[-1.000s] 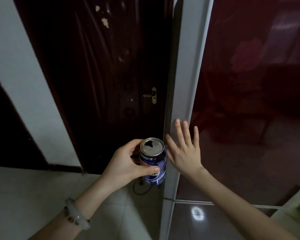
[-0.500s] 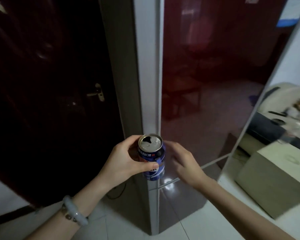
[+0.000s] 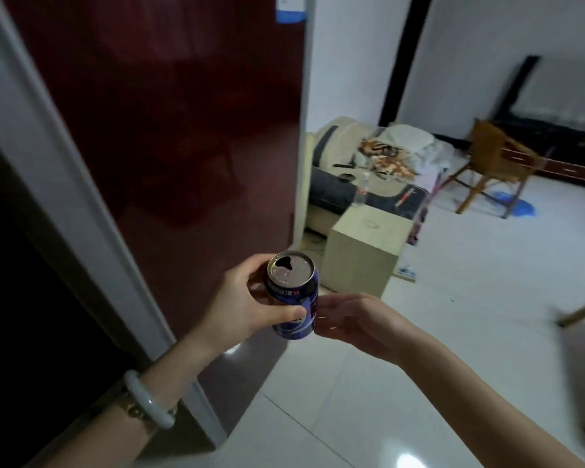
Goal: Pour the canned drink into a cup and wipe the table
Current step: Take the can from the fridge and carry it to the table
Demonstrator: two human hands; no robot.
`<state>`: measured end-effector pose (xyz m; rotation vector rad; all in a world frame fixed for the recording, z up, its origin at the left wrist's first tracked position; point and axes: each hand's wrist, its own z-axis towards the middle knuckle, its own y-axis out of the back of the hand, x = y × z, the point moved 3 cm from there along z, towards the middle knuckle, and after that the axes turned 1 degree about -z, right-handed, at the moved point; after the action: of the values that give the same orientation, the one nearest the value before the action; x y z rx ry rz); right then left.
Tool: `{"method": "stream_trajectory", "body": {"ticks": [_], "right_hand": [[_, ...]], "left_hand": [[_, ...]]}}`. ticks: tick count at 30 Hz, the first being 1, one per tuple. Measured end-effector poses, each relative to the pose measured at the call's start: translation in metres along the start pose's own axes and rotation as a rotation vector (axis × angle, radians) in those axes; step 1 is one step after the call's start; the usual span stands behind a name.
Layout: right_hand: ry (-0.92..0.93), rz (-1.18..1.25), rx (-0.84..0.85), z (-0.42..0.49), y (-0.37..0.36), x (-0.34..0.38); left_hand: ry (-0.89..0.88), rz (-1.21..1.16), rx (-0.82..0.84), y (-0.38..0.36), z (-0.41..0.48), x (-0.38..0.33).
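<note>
A blue drink can with its top opened is held upright at centre frame. My left hand is wrapped around the can's left side, thumb across the front. My right hand is just right of the can, palm turned toward it, fingers loosely apart; whether the fingertips touch the can I cannot tell. No cup or cloth is in view.
A dark red fridge with a grey edge stands close on the left. A beige box-shaped stand sits on the white tiled floor ahead, a sofa with clutter and a clear bottle behind it. A wooden chair stands far right.
The view has swung right from the dark door and fridge to the room. My right hand left the fridge door and dropped beside the can. My left hand has kept the can.
</note>
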<state>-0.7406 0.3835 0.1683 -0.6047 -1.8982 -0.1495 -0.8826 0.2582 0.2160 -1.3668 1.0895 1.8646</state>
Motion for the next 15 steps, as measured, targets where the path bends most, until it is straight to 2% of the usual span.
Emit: {"method": "stream_trajectory", "body": {"ticks": [8, 15], "right_hand": [[0.013, 0.213, -0.262, -0.107, 0.090, -0.032], [0.081, 0.390, -0.470, -0.197, 0.139, -0.059]], "left_hand": [[-0.076, -0.003, 0.330, -0.128, 0.019, -0.030], [-0.189, -0.011, 0.586, -0.230, 0.018, -0.064]]}}
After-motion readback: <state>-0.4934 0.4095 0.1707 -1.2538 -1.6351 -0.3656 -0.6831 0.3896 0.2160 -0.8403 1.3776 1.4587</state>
